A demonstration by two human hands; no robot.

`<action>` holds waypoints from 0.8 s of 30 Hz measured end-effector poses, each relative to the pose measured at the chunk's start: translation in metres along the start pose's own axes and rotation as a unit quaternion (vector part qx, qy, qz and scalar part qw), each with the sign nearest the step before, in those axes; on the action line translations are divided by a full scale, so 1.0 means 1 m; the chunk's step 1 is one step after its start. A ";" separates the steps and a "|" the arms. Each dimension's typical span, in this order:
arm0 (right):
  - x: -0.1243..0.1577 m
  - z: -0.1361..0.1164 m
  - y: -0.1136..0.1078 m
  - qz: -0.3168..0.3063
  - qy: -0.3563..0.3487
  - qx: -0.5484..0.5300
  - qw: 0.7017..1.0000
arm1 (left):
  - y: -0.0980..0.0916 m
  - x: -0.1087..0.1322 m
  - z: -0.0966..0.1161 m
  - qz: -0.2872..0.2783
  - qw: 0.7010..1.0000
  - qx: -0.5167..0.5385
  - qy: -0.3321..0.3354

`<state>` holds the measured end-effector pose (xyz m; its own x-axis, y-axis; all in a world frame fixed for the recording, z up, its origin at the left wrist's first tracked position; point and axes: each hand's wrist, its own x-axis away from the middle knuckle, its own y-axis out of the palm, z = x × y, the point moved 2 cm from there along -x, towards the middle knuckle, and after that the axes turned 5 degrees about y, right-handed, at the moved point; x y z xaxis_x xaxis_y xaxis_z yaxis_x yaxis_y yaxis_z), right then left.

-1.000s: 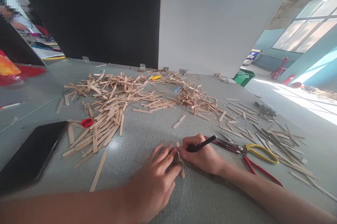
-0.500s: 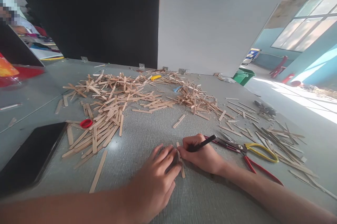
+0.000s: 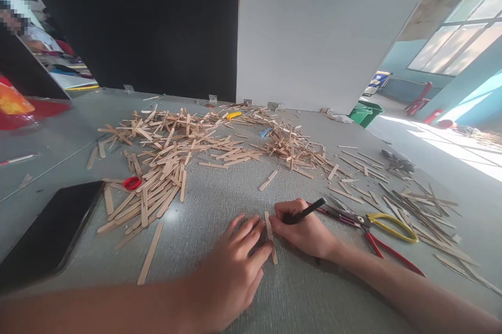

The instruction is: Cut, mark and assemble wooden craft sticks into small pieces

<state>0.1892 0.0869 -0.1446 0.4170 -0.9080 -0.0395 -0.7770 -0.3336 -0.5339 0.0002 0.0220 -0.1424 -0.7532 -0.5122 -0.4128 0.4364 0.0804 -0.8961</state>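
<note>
A flat wooden craft stick (image 3: 269, 225) lies between my hands, with faint dark marks along it. My left hand (image 3: 239, 263) holds it down on the table, the thumb on its lower part and the other fingers bent beside its left edge. Closed around a black pen (image 3: 309, 210), my right hand (image 3: 300, 227) rests just right of the stick. The pen's tip is hidden behind the fingers. One loose craft stick (image 3: 268, 181) lies beyond my hands, and another (image 3: 149, 254) is left of my left hand.
Heaped craft sticks (image 3: 160, 187) spread across the table. Scissors or snips with yellow and red handles (image 3: 392, 224) lie by my right forearm, near thin split strips (image 3: 423, 214). A black phone (image 3: 50, 229), a red ring (image 3: 132, 183) and a yellow object (image 3: 234, 115) lie about.
My right hand has shifted slightly away from the stick, so more of its marked face shows. My left hand keeps its place on the stick. The view has turned a little.
</note>
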 end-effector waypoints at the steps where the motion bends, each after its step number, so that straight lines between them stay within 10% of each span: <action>1: 0.000 0.000 0.000 -0.005 0.010 -0.010 1.000 | 0.000 0.000 0.000 0.001 1.000 0.001 0.000; 24: -0.001 0.002 0.002 -0.003 0.082 -0.160 0.984 | 0.003 -0.001 0.001 0.035 0.998 -0.005 -0.042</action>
<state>0.1883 0.0876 -0.1471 0.3600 -0.9259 0.1142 -0.8946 -0.3774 -0.2395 0.0027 0.0217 -0.1448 -0.6767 -0.5751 -0.4597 0.4812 0.1271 -0.8673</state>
